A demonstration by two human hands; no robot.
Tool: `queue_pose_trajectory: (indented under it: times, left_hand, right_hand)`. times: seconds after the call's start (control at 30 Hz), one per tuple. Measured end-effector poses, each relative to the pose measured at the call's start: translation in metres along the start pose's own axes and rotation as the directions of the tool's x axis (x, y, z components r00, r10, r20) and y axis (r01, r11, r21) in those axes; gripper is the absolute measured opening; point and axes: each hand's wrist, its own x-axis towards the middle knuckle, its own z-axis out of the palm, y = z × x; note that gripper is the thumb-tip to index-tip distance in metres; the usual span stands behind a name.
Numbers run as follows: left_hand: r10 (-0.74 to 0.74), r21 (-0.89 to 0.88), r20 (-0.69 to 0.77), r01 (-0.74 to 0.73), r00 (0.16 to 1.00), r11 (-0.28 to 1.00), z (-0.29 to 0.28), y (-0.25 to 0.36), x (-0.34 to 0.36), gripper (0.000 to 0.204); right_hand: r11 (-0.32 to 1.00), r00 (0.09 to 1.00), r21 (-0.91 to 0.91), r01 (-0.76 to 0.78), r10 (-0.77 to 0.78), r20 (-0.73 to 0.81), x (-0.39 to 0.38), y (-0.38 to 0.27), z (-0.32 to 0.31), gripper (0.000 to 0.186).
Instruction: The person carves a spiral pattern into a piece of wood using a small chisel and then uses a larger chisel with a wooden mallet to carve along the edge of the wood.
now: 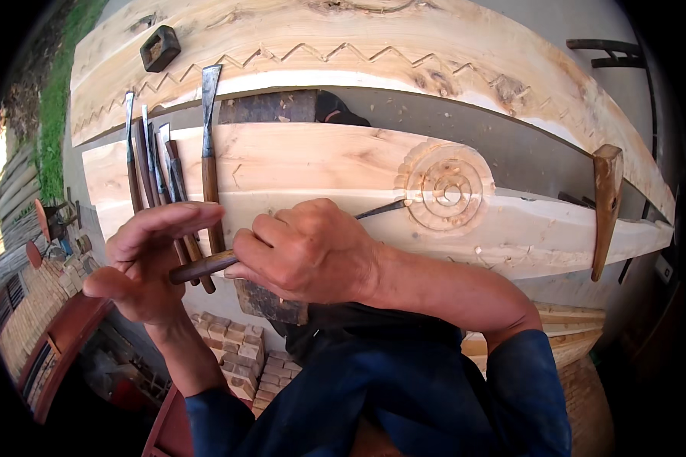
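Nearest: blue sleeves [434, 396] rising from the lower edge. Right hand [305, 251] wrapped shut around a wooden-handled carving chisel [282, 242], fingers curled tight over the shaft, blade tip touching the left rim of a carved concentric-circle rosette [443, 186]. Left hand [141, 263] open, fingers straight and pressed together, palm against the chisel's handle butt [187, 272]. Beneath both, a pale wooden plank [297, 164] bearing the rosette. Just left, a cluster of spare chisels [156, 164] lying on that plank, one broad chisel [208, 122] beside them. At the plank's right end, a wooden mallet [607, 206]. Farther off, a second plank [404, 46] with a zigzag groove [343, 55] and a small dark block [159, 48] on top.
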Motion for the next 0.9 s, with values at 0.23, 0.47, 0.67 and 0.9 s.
queue_pose_trajectory:
  times: [0.23, 0.47, 0.67, 0.9]
  left_hand:
    - [-0.051, 0.362, 0.183, -0.019, 0.982, 0.932, 0.018, 0.003, 0.0, 0.121]
    - [-0.203, -0.014, 0.105, 0.205, 0.974, 0.979, 0.028, 0.001, -0.039, 0.121]
    - [-0.279, 0.125, 0.143, 0.262, 0.95, 0.957, 0.035, 0.005, -0.052, 0.135]
    - [-0.31, 0.015, 0.157, 0.312, 0.938, 0.95, 0.008, 0.001, -0.034, 0.143]
  right_hand:
    - [0.999, 0.998, 0.028, 0.044, -0.045, 0.044, -0.005, -0.001, -0.004, 0.038]
    - [0.924, 0.966, -0.283, 0.256, -0.256, 0.037, -0.022, -0.032, -0.015, 0.014]
    - [0.942, 0.951, -0.143, 0.303, -0.288, 0.115, -0.025, -0.015, -0.005, 0.016]
    - [0.978, 0.981, -0.084, 0.192, -0.191, 0.023, -0.003, -0.001, 0.006, 0.028]
